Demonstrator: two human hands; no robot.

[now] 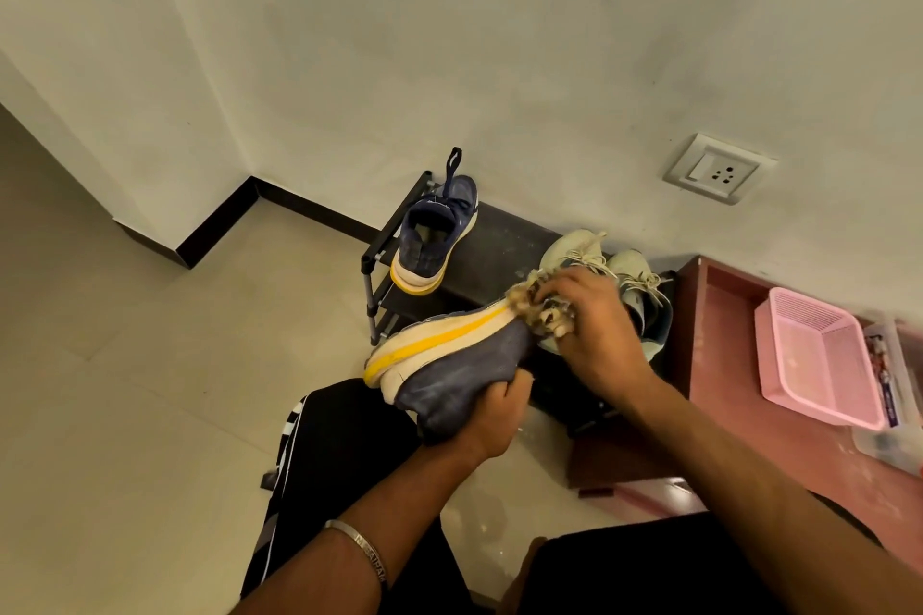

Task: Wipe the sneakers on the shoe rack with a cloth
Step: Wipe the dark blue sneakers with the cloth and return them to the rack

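Pink basket [819, 360] on reddish surface [719, 315], wall socket [717, 168], perhaps pens beside basket.

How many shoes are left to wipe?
No shoe can be called done: none looks plainly clean. In hand: the left hand grips one navy sneaker turned on its side, and the right hand rubs its toe end with the cloth. Waiting on the rack: its navy mate and two pale sneakers, so perhaps three remain.
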